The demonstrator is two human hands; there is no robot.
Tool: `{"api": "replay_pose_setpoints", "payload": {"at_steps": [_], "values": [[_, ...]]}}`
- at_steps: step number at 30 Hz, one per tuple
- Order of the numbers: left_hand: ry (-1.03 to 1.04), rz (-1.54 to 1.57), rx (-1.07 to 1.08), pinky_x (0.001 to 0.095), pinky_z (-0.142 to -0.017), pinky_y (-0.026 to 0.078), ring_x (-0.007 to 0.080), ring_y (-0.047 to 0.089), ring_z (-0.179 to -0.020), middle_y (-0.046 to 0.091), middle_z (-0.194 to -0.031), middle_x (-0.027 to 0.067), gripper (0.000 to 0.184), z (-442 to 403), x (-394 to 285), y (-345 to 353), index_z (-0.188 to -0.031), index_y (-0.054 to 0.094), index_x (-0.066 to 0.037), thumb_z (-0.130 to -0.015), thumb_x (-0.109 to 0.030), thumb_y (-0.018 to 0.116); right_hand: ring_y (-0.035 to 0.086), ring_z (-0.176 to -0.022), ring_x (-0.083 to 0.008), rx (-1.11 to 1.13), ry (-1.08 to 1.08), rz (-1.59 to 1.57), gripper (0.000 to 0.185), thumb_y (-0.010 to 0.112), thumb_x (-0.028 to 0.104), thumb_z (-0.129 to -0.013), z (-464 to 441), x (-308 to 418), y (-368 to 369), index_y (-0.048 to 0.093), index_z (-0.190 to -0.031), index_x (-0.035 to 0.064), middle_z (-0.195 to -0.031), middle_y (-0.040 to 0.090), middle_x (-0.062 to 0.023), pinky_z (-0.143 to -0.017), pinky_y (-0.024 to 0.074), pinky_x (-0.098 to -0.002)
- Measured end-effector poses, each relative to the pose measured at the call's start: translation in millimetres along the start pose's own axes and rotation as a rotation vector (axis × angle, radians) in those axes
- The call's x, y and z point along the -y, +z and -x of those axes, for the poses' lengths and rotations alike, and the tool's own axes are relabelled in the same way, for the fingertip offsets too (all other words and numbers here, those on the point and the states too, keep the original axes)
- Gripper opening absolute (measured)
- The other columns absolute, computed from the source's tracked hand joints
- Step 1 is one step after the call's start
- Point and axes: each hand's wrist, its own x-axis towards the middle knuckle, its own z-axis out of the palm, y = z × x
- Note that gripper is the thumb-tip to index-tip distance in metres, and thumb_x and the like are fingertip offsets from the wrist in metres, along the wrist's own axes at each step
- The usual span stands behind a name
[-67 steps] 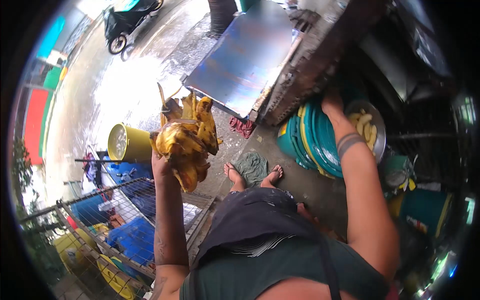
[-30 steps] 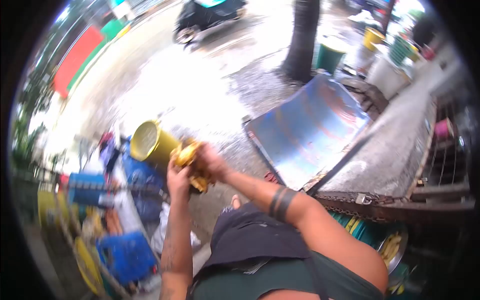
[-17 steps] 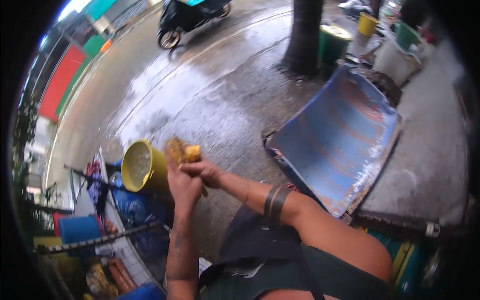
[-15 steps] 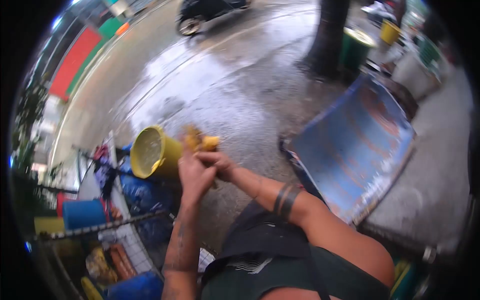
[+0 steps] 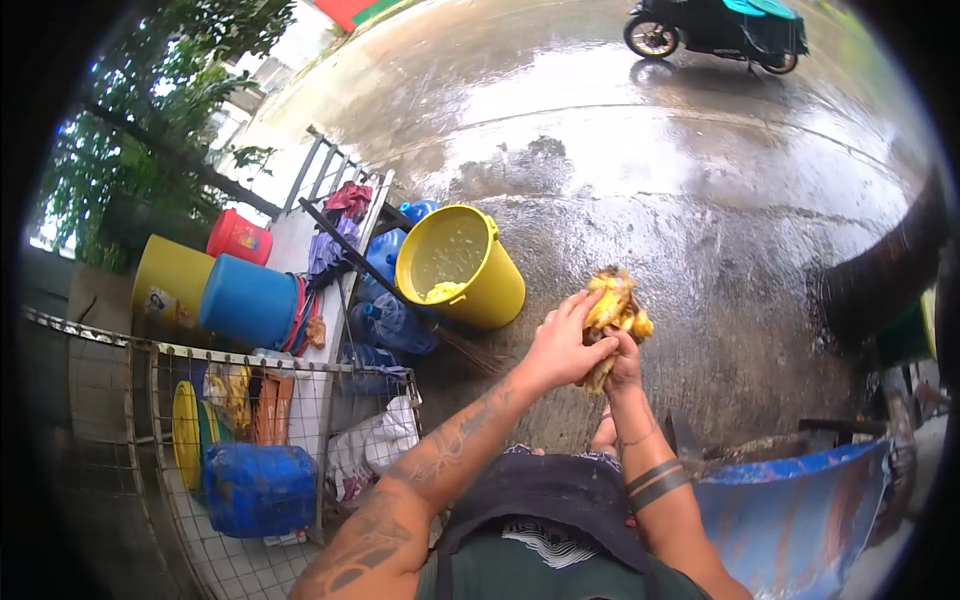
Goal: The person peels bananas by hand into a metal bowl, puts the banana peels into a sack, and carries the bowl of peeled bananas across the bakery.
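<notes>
Your two hands are together in front of your body, both clamped on one bundle of banana peels (image 5: pixel 617 303). Your left hand (image 5: pixel 567 343) bears on the left side of the bundle; its fingers extend up along that side and its thumb points across toward the right hand. Your right hand (image 5: pixel 624 364) grips the bundle from below and to the right, with its thumb close to the left thumb. Most of the bundle projects above both hands, away from your body; a smaller part hangs down between them. Whether the fingers meet behind the peels cannot be told.

The peels are held over wet pavement (image 5: pixel 570 220). The yellow bucket (image 5: pixel 497 288) is located to the left of both hands, well apart from the bundle. Its mouth is open, and a small pale yellow piece (image 5: pixel 443 291) lies inside, toward the near rim. A stick broom (image 5: pixel 470 350) lies between the bucket and your left forearm. Blue water jugs (image 5: pixel 396 322) are positioned just left of the bucket. The curved blue metal sheet (image 5: pixel 790 515) is at your right, beyond your right forearm.
</notes>
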Motion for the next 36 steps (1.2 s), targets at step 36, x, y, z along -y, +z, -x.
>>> {"api": "replay_pose_setpoints", "payload": {"at_steps": [36], "values": [[-0.062, 0.750, 0.220, 0.0404, -0.100, 0.045, 0.0357, 0.059, -0.116, 0.058, -0.127, 0.0274, 0.119, 8.2, 57.9, -99.2, -0.153, 0.014, -0.003, -0.069, -0.056, 0.079, 0.042, -0.132, -0.0360, 0.062, -0.228, 0.319, 0.080, 0.060, 0.050, -0.083, 13.9, -6.3, 102.3, 0.037, -0.147, 0.0097, -0.146, 0.043, -0.0148, -0.111, 0.0314, -0.0535]]}}
